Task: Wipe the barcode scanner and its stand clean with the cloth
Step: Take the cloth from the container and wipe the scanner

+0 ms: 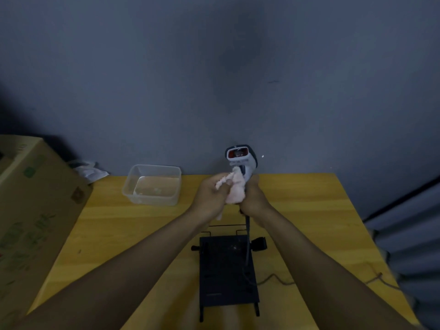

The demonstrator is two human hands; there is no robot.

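A grey and white barcode scanner (240, 156) is held upright above the yellow table, its red window facing me. My right hand (253, 197) grips its handle from the right. My left hand (210, 195) presses a crumpled pale pink cloth (234, 190) against the handle, just under the scanner head. The black stand (227, 270) lies flat on the table nearer to me, between my forearms. A dark cable (248, 236) hangs from the handle down over the stand.
A clear plastic tub (152, 184) with some water stands at the back left of the yellow table (309, 210). A large cardboard box (35, 210) fills the left side. A thin cord (376, 278) lies at the right edge. A grey wall rises behind.
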